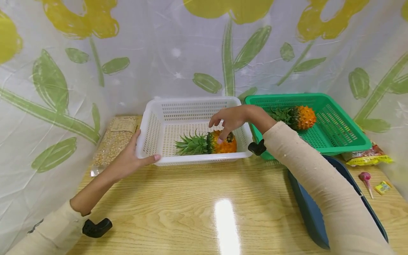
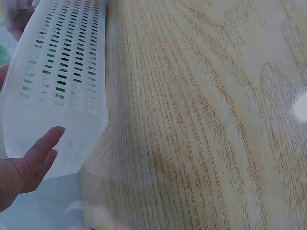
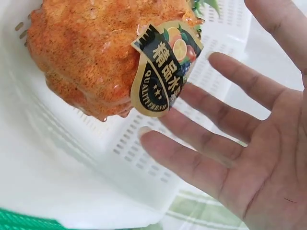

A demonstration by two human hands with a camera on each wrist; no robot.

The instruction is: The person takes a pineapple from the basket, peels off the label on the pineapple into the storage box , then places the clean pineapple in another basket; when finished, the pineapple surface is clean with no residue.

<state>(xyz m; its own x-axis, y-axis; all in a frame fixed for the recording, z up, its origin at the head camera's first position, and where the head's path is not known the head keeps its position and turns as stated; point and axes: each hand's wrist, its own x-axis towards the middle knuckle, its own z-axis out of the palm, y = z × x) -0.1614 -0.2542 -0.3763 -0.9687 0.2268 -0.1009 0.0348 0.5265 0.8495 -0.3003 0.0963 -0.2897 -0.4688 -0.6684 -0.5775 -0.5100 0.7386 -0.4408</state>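
Head view: a pineapple (image 1: 221, 142) lies inside the white basket (image 1: 149, 120) — the right hand (image 1: 229, 120) hovers just above it, fingers spread, holding nothing, while the left hand (image 1: 129, 159) grips the basket's near left corner — thumb along the rim

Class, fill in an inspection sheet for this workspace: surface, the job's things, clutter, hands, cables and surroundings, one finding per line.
Surface: glossy light wooden table, with a glare spot.
Job's things: orange pineapple with green crown lies in the white perforated plastic basket; it carries a dark label.
Clutter: green plastic basket holding a second pineapple; bag of grain; dark blue tray; snack packet; lollipop.
Hands: left hand holds the white basket's corner; right hand open above the pineapple.
Cables: nothing seen.
Surroundings: translucent floral sheeting.
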